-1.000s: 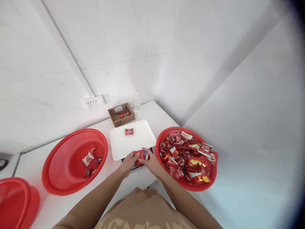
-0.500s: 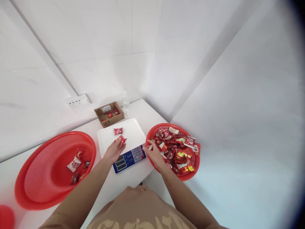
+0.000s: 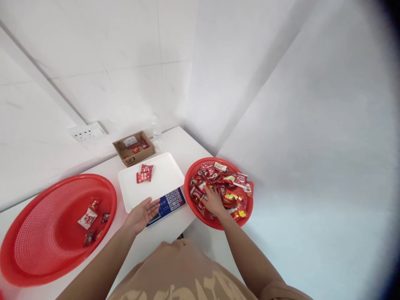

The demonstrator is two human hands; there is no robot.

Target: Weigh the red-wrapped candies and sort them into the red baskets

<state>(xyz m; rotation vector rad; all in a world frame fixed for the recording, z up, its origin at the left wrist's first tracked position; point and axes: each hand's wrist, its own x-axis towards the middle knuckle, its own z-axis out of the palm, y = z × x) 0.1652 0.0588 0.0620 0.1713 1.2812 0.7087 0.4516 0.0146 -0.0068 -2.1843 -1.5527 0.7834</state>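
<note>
My left hand (image 3: pixel 142 216) is open, palm turned up, fingers stretched over the near edge of the digital scale (image 3: pixel 173 201), with nothing in it. Two red wrapped candies (image 3: pixel 144 176) lie overlapping on the scale's white tray (image 3: pixel 164 175). My right hand (image 3: pixel 214 202) reaches into the right red basket (image 3: pixel 187 185), fingers apart and touching the heap of wrapped sweets (image 3: pixel 231 196). Its fingertips are partly lost among the red and gold wrappers, and I see nothing gripped.
On the left, a larger red basket (image 3: pixel 34 273) lies tilted with several wrapped sweets (image 3: pixel 87 218) inside. Behind the scale stands a small cardboard box (image 3: pixel 137 157) holding some red packets. A clear plastic bottle (image 3: pixel 155 128) is beside it. A wall socket (image 3: pixel 87 132) is at the back left.
My left hand has let go of a red candy, which now lies by the other on the tray, and has drawn back. My right hand has moved from the basket's rim into the sweets.
</note>
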